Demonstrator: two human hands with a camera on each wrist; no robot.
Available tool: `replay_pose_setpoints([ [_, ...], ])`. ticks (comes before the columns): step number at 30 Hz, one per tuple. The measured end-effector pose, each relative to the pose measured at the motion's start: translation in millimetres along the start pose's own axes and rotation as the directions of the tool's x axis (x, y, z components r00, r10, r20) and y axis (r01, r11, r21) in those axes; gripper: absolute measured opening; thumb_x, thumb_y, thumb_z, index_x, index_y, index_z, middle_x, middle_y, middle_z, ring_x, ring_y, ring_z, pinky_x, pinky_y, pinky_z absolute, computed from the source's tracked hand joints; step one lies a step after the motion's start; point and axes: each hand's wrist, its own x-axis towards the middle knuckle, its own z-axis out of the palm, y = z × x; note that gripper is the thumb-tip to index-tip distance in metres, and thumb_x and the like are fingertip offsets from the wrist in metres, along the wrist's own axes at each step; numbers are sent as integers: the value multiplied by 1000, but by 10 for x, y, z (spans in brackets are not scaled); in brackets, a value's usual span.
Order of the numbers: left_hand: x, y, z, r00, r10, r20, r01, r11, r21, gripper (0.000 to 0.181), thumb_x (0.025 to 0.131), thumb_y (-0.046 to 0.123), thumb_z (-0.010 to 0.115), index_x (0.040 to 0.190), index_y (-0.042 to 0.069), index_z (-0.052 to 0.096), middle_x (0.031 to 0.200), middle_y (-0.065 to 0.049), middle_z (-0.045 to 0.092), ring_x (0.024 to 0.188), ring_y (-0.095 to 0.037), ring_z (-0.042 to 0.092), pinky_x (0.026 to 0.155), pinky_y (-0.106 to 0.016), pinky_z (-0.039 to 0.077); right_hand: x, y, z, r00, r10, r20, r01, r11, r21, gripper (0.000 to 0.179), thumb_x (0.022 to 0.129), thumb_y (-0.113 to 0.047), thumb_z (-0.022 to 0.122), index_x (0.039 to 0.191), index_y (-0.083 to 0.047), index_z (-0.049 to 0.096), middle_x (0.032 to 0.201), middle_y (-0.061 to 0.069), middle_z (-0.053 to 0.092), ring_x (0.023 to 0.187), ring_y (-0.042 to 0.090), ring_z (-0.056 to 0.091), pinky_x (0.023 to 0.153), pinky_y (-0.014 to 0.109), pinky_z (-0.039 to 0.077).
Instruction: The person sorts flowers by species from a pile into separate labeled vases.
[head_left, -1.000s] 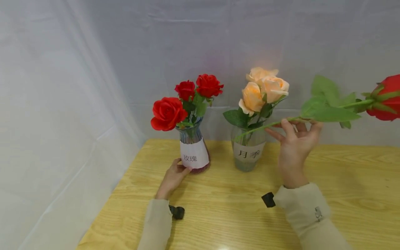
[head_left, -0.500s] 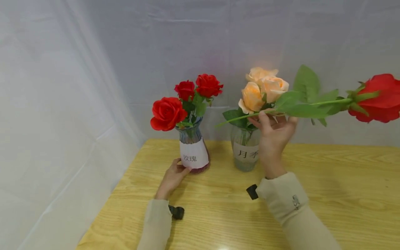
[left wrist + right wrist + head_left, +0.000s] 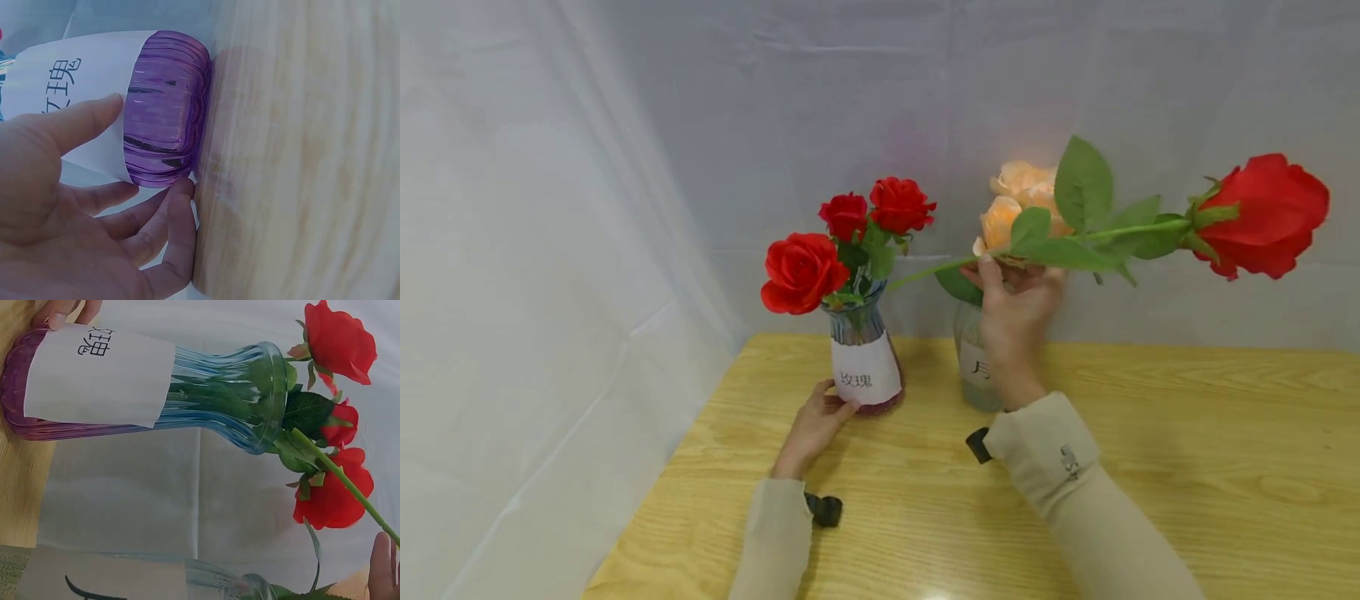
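My left hand (image 3: 817, 423) holds the base of a blue-and-purple glass vase (image 3: 895, 398) that wears a white paper label. In the left wrist view, the thumb lies on the label (image 3: 94, 59) and the fingers curl at the purple base. Three red roses (image 3: 805, 272) stand in this vase. My right hand (image 3: 1018, 312) pinches the green stem of another red rose (image 3: 1262, 215), held nearly level with its bloom to the right. The cut end of that stem (image 3: 340, 475) is close to the vase mouth (image 3: 273, 397) in the right wrist view, overlapping the leaves there.
Behind my right hand stands a clear glass vase (image 3: 970, 333) with a label and peach roses (image 3: 1000, 221), partly hidden. Both vases stand on a wooden table (image 3: 910, 500). White sheeting (image 3: 820, 100) hangs behind and at the left.
My right hand has moved left with the rose, bringing its stem from in front of the clear vase to the mouth of the blue-and-purple vase. The left hand has stayed put.
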Motion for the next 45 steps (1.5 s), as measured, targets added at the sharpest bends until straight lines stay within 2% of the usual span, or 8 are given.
replay_pose_setpoints([
  [6, 10, 14, -1, 1000, -3, 5, 3, 1000, -6, 64, 100, 22, 64, 147, -11, 36, 132, -34, 56, 122, -45, 57, 101, -54, 47, -8, 52, 101, 1000, 6, 26, -4, 995, -97, 32, 89, 18, 62, 118, 7, 53, 91, 11, 66, 76, 16, 69, 73, 34, 61],
  [12, 10, 20, 0, 1000, 7, 3, -7, 1000, -8, 63, 100, 20, 64, 146, -12, 36, 130, -34, 57, 121, -46, 57, 99, -54, 48, -22, 100, 268, 994, 36, 100, -10, 968, -253, 25, 90, 14, 62, 114, 7, 55, 95, 20, 65, 81, 23, 67, 73, 29, 60],
  [18, 18, -10, 7, 1000, 17, 4, -17, 1000, -5, 61, 100, 19, 64, 146, -11, 37, 130, -33, 58, 120, -45, 57, 99, -54, 47, 10, 166, 365, 965, -32, 260, 153, 873, -463, 23, 91, 9, 63, 113, 9, 55, 93, 24, 66, 84, 34, 69, 72, 34, 60],
  [25, 37, -17, 7, 999, 43, -5, -43, 999, 4, 60, 100, 19, 64, 145, -12, 38, 126, -32, 60, 118, -45, 59, 99, -54, 48, 14, 274, 431, 924, -14, 381, 236, 807, -542, 14, 90, 9, 59, 104, 9, 58, 88, 24, 67, 79, 37, 68, 73, 47, 57],
  [35, 21, 7, 17, 999, 44, -12, -44, 999, -14, 59, 101, 18, 64, 145, -11, 39, 124, -31, 61, 116, -43, 60, 97, -53, 49, 6, 438, 516, 844, 203, 496, 268, 641, -719, 19, 86, 4, 59, 104, 1, 60, 84, 16, 68, 80, 36, 67, 72, 50, 53],
  [38, 18, 7, 25, 999, 40, -12, -40, 999, -12, 59, 101, 18, 64, 145, -11, 39, 124, -30, 62, 114, -42, 61, 96, -52, 49, -4, 455, 534, 807, 294, 512, 283, 569, -773, 16, 86, 3, 62, 101, 0, 61, 85, 16, 69, 88, 40, 67, 79, 50, 53],
  [41, 23, 7, 37, 999, 35, -10, -35, 999, -11, 59, 101, 18, 64, 145, -11, 39, 124, -30, 62, 114, -42, 61, 95, -52, 49, 6, 446, 537, 742, 353, 570, 378, 482, -790, 16, 89, -4, 66, 103, 3, 67, 98, 19, 71, 102, 42, 64, 92, 49, 50],
  [45, 31, 15, 46, 1000, 28, -8, -28, 999, -16, 59, 101, 19, 64, 146, -10, 39, 125, -30, 61, 115, -42, 60, 96, -52, 49, 40, 392, 492, 626, 392, 674, 507, 451, -734, 26, 95, -11, 64, 112, 7, 71, 113, 23, 69, 124, 42, 52, 112, 51, 33],
])
